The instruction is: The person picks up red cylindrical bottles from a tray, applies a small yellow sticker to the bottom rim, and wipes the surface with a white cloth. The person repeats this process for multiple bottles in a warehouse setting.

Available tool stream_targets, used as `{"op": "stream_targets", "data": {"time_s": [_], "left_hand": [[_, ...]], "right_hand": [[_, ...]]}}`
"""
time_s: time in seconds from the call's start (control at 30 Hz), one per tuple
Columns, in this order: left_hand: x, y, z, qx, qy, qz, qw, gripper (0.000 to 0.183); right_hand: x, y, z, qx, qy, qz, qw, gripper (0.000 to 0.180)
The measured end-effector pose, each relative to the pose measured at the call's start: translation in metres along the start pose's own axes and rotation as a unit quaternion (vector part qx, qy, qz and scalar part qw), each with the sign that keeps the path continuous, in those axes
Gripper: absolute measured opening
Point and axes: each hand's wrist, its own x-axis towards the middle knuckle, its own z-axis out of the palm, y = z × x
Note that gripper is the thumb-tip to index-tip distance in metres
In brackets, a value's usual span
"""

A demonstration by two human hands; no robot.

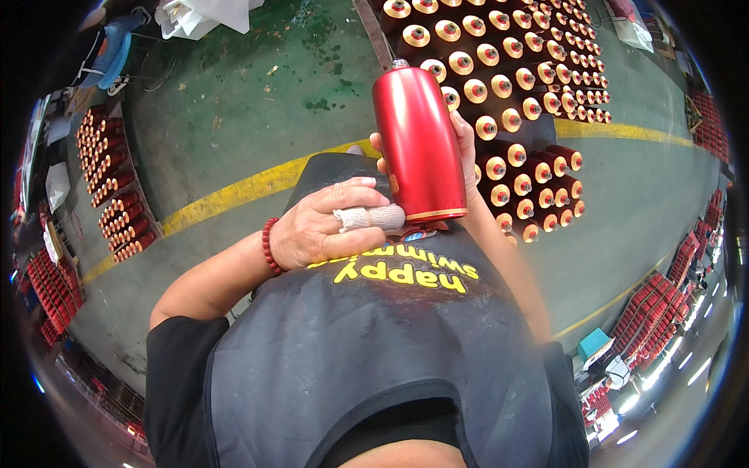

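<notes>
A glossy red metallic bottle (416,140) is held in front of my apron, slightly tilted. Its narrow clear neck (399,63) points away from me, and a thin gold band rings the end nearest me. Around its far side wraps my right hand (462,143), with fingertips showing at the left edge. My left hand (333,219) is beside the bottle's lower end, fingers apart. A white knitted finger sleeve (374,218) on one finger touches or nearly touches the base. A red bead bracelet (270,245) circles that wrist.
Rows of red bottles with gold shoulders (501,85) stand ahead and to the right. Another bottle rack (117,181) is at left. A yellow line (234,196) crosses the green floor (246,105). White sheeting (202,17) lies at far left, and a teal box (593,344) stands at right.
</notes>
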Motion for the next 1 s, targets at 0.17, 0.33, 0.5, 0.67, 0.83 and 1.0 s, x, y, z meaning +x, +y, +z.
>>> {"op": "stream_targets", "data": {"time_s": [0.17,0.33,0.5,0.67,0.83,1.0], "left_hand": [[0.000,0.001,-0.001,-0.018,-0.004,-0.005,1.000,0.023],[0.002,0.004,0.000,-0.027,0.004,-0.010,1.000,0.024],[0.002,0.004,0.002,-0.007,-0.003,0.004,1.000,0.022],[0.001,0.005,0.001,-0.014,-0.019,0.007,1.000,0.022],[0.007,0.008,-0.001,-0.011,-0.039,0.013,0.999,0.024],[0.019,0.012,-0.003,-0.014,-0.052,0.026,0.998,0.020]], "right_hand": [[0.000,0.000,0.007,-0.054,0.045,-0.002,0.998,0.076],[-0.002,0.001,0.022,-0.131,0.234,-0.024,0.963,0.052],[0.000,0.003,0.031,-0.252,0.230,-0.068,0.938,0.056],[0.000,0.004,0.030,-0.290,0.257,-0.064,0.920,0.058],[0.000,0.007,0.024,-0.327,0.235,-0.046,0.914,0.066],[0.002,0.009,0.022,-0.387,0.249,-0.039,0.887,0.073]]}}
